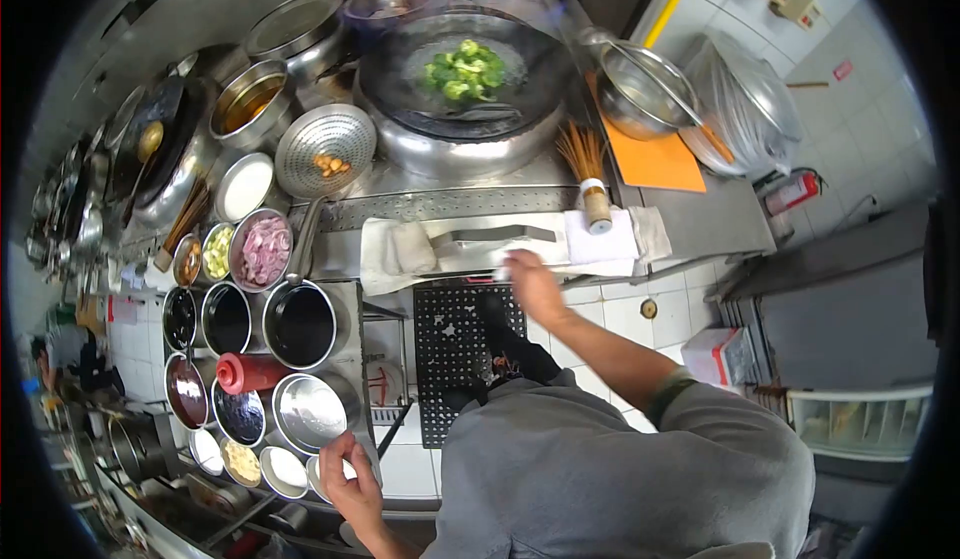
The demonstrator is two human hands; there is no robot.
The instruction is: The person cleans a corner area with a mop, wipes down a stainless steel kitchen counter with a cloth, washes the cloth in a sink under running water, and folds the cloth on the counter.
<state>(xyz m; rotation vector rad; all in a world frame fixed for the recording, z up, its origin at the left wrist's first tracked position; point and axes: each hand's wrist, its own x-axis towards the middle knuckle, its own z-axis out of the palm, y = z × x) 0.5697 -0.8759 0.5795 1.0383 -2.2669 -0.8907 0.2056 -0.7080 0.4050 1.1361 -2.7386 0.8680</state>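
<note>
My left hand (pixel 352 484) is at the lower left, with its fingers curled over a small bowl of white seasoning (pixel 318 479). What the fingers hold, if anything, is hidden. My right hand (pixel 535 287) is in front of the stove edge, close to a folded white towel (pixel 465 262). Its fingers are drawn together, with a whitish patch at their tips that I cannot make out. Broccoli (pixel 466 71) lies in the middle of a large black wok (pixel 400 89) holding clear liquid. The wok sits on the burner, apart from both hands.
A perforated strainer (pixel 325 144) holds small brown pieces. Sliced onions (pixel 265 251), a red squeeze bottle (pixel 250 372) and several sauce pots (pixel 305 324) stand at left. A seasoning shaker (pixel 596 209), a bamboo brush (pixel 580 151) and a steel bowl (pixel 640 89) are at right.
</note>
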